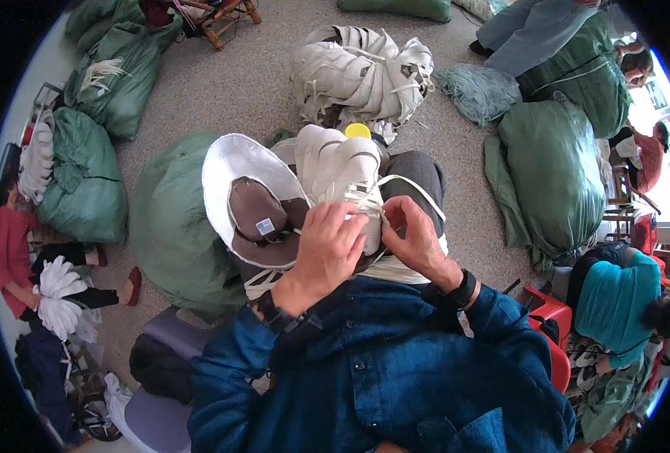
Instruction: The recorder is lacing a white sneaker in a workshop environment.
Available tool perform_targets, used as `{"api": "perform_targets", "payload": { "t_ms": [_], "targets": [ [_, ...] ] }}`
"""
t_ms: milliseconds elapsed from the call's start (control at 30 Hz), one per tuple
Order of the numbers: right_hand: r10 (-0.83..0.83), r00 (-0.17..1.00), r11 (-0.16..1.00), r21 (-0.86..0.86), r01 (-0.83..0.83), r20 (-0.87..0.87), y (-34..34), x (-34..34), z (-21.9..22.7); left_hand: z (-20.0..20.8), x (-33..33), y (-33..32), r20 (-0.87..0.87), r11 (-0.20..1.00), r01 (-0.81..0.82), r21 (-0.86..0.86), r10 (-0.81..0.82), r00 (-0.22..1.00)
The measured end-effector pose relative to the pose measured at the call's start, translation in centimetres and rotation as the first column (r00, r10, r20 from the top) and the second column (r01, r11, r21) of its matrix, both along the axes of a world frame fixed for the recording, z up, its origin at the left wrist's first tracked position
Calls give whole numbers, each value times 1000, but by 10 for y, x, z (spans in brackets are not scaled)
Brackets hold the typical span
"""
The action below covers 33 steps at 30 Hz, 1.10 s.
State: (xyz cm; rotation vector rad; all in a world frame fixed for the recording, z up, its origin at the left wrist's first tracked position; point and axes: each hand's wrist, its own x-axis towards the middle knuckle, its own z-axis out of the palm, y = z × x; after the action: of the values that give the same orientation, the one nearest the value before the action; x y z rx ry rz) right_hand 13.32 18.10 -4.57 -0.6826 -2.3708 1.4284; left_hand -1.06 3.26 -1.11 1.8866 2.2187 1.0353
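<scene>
A cream shoe upper (360, 172) lies over my lap, toe end away from me, with a pale shoelace (414, 186) partly threaded and a loose loop bending out to the right. My left hand (329, 245) is curled over the upper's left side, fingers bent at the lacing. Pressed together at the right edge of the eyelets, the thumb and forefinger of my right hand (416, 235) pinch the lace. The fingertips partly hide the eyelets. More cream uppers (316, 155) are stacked close behind this one.
Left of my hands rests a white-brimmed hat (220, 162) with a brown inside, beside a green sack (172, 219). A big bundle of uppers (361, 72) lies ahead on the floor. Green sacks (554, 174) and a lace heap (480, 92) stand right. People (618, 298) sit at both sides.
</scene>
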Motion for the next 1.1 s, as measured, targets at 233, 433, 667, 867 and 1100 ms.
{"api": "perform_targets", "payload": {
  "t_ms": [233, 433, 667, 867, 1100],
  "targets": [
    [-98, 991, 928, -367, 58, -90, -2, 16, -14, -10, 8, 10, -115, 998, -52, -30, 48, 992],
    [-33, 997, 960, -280, 10, -75, -2, 19, -3, -10, 0, 1, -240, 997, -63, -38, 52, 969],
    [-23, 998, 969, -247, 9, -54, -1, 22, -2, 2, -6, -11, -216, 1000, 8, -22, -13, 976],
    [21, 999, 987, -162, -26, -34, -2, 19, 4, -1, -17, -25, -352, 997, -59, -52, 37, 935],
    [12, 993, 992, -122, -26, -118, 6, 24, 5, 21, 19, -71, 889, 955, -21, -297, 284, 358]
  ]
}}
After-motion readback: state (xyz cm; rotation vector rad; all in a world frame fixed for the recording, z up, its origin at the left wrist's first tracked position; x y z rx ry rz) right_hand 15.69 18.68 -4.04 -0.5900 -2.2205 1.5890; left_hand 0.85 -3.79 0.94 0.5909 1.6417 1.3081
